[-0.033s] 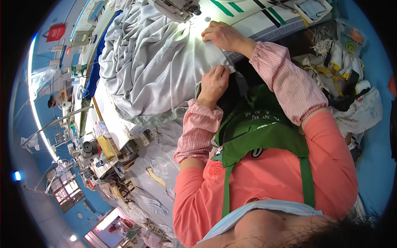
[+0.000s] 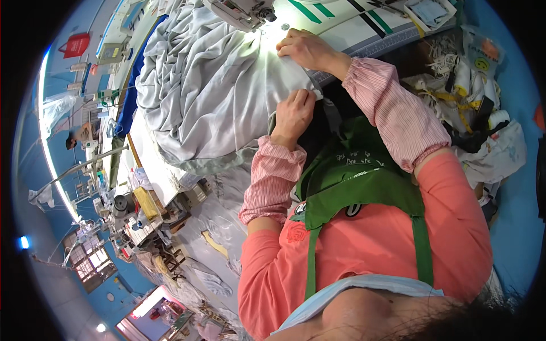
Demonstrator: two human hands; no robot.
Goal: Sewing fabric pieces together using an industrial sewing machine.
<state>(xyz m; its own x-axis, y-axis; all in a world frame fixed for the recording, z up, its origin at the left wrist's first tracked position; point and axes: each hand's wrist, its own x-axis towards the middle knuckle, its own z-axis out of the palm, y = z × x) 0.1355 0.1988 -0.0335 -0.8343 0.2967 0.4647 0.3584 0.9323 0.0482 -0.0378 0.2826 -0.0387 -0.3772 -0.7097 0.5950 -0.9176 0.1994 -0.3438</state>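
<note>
A large light grey fabric point(image 2: 210, 96) lies bunched in folds over the sewing table, its right edge running up to the sewing machine point(image 2: 242, 14). My right hand point(image 2: 307, 50) pinches that edge just below the machine's lit needle area. Nearer to me, my left hand point(image 2: 294, 115) is closed on the fabric's corner at the table's front edge. Between the two hands the edge is drawn fairly straight. The fingertips of both hands are partly hidden by the knuckles and cloth. The needle itself is too bright and small to make out.
Green and black strips point(image 2: 372, 24) and a ruler strip point(image 2: 381, 45) lie on the table to the right, with a white tray point(image 2: 430, 12) at the far corner. Thread spools point(image 2: 463, 79) and scraps fill the right side. Another person point(image 2: 79, 136) sits far left among other machines.
</note>
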